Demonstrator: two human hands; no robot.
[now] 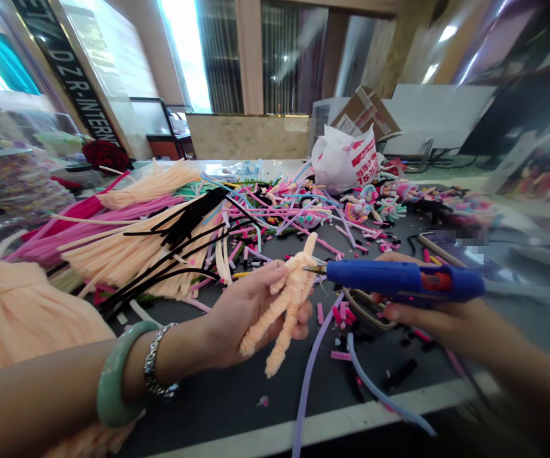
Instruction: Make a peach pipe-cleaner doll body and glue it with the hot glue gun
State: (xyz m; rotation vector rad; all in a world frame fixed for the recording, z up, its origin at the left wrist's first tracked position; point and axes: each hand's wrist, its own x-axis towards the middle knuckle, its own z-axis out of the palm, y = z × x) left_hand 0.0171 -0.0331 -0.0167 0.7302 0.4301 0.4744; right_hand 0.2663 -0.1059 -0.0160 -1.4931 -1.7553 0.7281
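A peach doll body [294, 289] made of wound pipe cleaners hangs tilted above the table, its two legs pointing down to the left. My left hand [251, 312] is closed around it from behind, thumb along its side. In my right hand [428, 318] is a blue glue gun [394, 280], its body lying across the fingers. The metal nozzle points left and meets the doll's upper body, or sits just in front of it; I cannot tell which. Scissors [368, 310] lie partly hidden below the glue gun.
Bundles of peach pipe cleaners [112, 254] and black pipe cleaners [193, 219] lie at the left. Cut scraps, a purple pipe cleaner [312, 381] and a blue one [384, 388] are on the dark table. Behind stand a white plastic bag [344, 159] and small colourful dolls [358, 210]. A phone [451, 248] lies right.
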